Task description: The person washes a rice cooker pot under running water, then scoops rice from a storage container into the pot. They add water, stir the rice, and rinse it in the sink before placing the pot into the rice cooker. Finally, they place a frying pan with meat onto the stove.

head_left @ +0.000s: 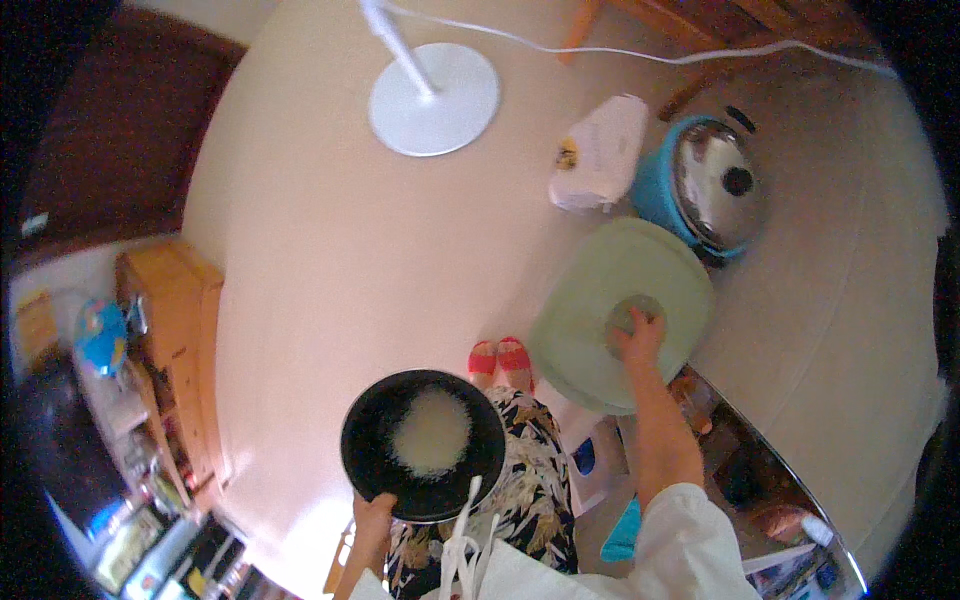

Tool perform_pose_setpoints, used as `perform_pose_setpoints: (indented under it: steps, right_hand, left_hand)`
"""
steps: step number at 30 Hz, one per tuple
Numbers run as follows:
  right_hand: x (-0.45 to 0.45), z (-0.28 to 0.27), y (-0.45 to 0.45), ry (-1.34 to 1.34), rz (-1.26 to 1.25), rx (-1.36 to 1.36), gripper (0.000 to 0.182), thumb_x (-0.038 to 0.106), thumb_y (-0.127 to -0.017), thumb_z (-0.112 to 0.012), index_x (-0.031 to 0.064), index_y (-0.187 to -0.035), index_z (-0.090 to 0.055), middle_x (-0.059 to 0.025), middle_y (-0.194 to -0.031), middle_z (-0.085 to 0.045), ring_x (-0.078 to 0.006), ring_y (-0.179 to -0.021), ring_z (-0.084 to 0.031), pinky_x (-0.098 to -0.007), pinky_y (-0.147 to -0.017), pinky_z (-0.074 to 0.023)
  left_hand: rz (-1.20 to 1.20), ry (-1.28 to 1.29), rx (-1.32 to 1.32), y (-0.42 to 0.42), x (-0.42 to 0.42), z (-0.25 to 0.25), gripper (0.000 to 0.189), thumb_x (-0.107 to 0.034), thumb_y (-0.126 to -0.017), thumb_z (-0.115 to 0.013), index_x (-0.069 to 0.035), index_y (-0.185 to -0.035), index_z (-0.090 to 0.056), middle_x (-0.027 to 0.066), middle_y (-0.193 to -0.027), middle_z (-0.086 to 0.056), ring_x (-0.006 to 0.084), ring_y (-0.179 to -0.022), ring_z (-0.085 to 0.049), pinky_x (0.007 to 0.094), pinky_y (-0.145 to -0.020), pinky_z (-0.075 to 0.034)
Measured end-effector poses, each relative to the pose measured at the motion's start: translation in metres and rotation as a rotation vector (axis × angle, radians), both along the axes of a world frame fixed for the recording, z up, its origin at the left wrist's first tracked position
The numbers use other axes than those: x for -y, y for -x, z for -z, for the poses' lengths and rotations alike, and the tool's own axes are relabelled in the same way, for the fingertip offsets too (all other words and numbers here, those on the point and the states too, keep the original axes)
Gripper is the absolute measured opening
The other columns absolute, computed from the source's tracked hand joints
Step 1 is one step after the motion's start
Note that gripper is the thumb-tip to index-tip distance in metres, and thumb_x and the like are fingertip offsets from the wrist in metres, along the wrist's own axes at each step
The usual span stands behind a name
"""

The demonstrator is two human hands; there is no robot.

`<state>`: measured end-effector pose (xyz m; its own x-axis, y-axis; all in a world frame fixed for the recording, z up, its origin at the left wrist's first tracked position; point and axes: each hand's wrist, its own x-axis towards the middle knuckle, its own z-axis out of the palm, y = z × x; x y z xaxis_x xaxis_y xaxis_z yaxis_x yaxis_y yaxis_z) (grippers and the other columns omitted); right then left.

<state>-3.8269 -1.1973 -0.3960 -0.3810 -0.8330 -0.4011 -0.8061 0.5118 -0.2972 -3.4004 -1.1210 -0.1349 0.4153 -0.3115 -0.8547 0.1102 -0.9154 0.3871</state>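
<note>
My left hand (373, 517) grips the near-left rim of a round black pot (369, 442), with the thumb over its edge. Inside, a pale whitish mass (433, 433), rice by its look, covers part of the bottom. On the right, my right hand (641, 339) has its fingers on the round middle grip of a large pale green lid (581, 307). The lid hides what lies directly under it. Just beyond the lid is a blue pot (658, 186) with a shiny metal lid (701, 176) and black knob. A whitish bag (604, 150) lies beside that pot.
A white stand's round base (435, 105) is on the floor ahead, with a white cable (510, 36) running right. Wooden furniture (169, 300) and a globe (103, 334) stand left. A dark-edged open shelf or drawer (750, 450) with mixed items is at lower right. Red slippers (499, 358) are below.
</note>
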Motion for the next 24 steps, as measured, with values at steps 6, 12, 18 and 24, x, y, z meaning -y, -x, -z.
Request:
perform_pose_setpoints:
  steps: [6, 12, 18, 24]
  right_hand:
    - [0.024, -0.057, -0.020, -0.074, -0.519, -0.323, 0.050, 0.025, -0.076, -0.065, 0.0042, -0.118, -0.048, -0.0165, -0.113, -0.049, -0.0292, -0.096, -0.051, -0.0376, -0.083, -0.0433]
    - [0.028, -0.292, -0.271, -0.404, -0.143, 1.181, 0.048, 0.031, -0.081, -0.059, 0.0049, -0.119, -0.047, -0.0094, -0.093, -0.057, -0.0217, -0.078, -0.054, -0.0337, -0.068, -0.0455]
    - [-0.030, -0.435, -0.464, 0.237, -1.028, 0.756, 0.038, 0.016, -0.071, -0.062, 0.0014, -0.105, -0.053, -0.0154, -0.085, -0.054, -0.0326, -0.081, -0.053, -0.0402, -0.072, -0.0424]
    - [-0.139, -0.526, -0.665, 0.419, -1.149, 0.881, 0.025, 0.006, -0.069, -0.056, 0.0003, -0.094, -0.056, -0.0087, -0.078, -0.053, -0.0195, -0.071, -0.050, -0.0309, -0.067, -0.0410]
  left_hand:
    - [-0.197, -0.054, -0.048, -0.025, -0.024, -0.047, 0.038, -0.002, -0.066, -0.053, 0.001, -0.103, -0.049, 0.0066, -0.084, -0.055, 0.0181, -0.072, -0.054, 0.0320, -0.060, -0.047]
    - [-0.542, 0.143, -0.078, -0.079, -0.082, -0.130, 0.023, 0.001, -0.067, -0.053, -0.002, -0.090, -0.052, 0.0072, -0.079, -0.056, 0.0187, -0.064, -0.056, 0.0320, -0.052, -0.048]
    - [-0.577, 0.343, 0.022, -0.187, -0.185, -0.186, 0.051, -0.002, -0.070, -0.054, -0.004, -0.120, -0.042, 0.0071, -0.096, -0.056, 0.0173, -0.089, -0.053, 0.0292, -0.077, -0.045]
    - [-0.667, 0.698, -0.041, -0.341, -0.301, -0.224, 0.055, -0.008, -0.076, -0.052, -0.008, -0.127, -0.033, 0.0103, -0.095, -0.057, 0.0205, -0.072, -0.060, 0.0286, -0.055, -0.050]
